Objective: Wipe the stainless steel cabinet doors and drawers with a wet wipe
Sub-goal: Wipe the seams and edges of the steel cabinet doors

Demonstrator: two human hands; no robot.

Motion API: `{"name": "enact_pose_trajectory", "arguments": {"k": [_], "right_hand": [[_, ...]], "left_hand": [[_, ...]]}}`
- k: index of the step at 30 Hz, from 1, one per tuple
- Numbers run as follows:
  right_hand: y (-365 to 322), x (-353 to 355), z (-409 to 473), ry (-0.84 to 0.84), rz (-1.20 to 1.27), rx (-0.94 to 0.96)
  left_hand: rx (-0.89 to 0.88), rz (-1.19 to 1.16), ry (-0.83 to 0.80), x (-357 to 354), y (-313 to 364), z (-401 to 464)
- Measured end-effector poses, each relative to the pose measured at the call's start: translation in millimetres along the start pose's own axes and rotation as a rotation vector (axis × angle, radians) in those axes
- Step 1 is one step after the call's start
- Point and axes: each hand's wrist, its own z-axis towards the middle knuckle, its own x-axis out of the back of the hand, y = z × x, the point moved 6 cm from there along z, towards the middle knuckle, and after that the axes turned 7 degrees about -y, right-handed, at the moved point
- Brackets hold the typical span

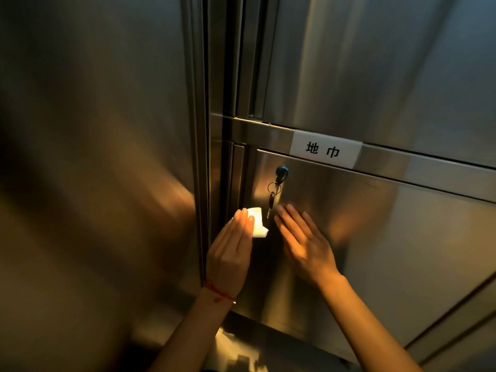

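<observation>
1. Your left hand (230, 251) lies flat on the lower door (362, 251), fingers straight and held together, pressing the wipe (258, 224) against the steel near the door's left edge.
2. The wipe is a white folded pad; its upper and right parts stick out from under your fingertips, and the rest is covered by your hand.
3. Your right hand (303, 242) is spread flat on the same door just to the right, fingers straight and slightly apart, holding nothing.
4. Between your two hands' fingertips hangs a key (271, 201) on a ring (273, 187), which hangs from a second key with a blue head set in the lock (281, 171) at the door's upper left.
5. The hanging key's tip ends just beside the wipe's right edge; you cannot tell from here whether they touch.
6. Above the lock, a white label (324, 149) with two black characters sits on the horizontal rail (429, 162) that parts the lower door from the upper door (389, 71).
7. A red cord (218, 291) circles your left wrist.
8. To the left stands a tall, blurred steel panel (94, 157), parted from the doors by a dark vertical gap.
9. Warm light falls on both hands and on the door around the lock.
</observation>
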Motion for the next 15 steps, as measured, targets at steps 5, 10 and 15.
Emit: {"name": "enact_pose_trajectory", "arguments": {"k": [5, 10, 15], "right_hand": [[2.2, -11.8, -1.6, -0.017, 0.097, -0.007], [1.3, -15.9, -1.4, -0.031, 0.136, -0.023], [1.7, -14.6, -0.2, -0.029, 0.146, -0.014]], "left_hand": [[0.077, -0.077, 0.029, -10.8, -4.1, 8.6], [0.097, -0.082, 0.077, -20.6, -11.7, 16.5], [0.112, -0.037, 0.155, -16.0, -17.4, 32.7]]}}
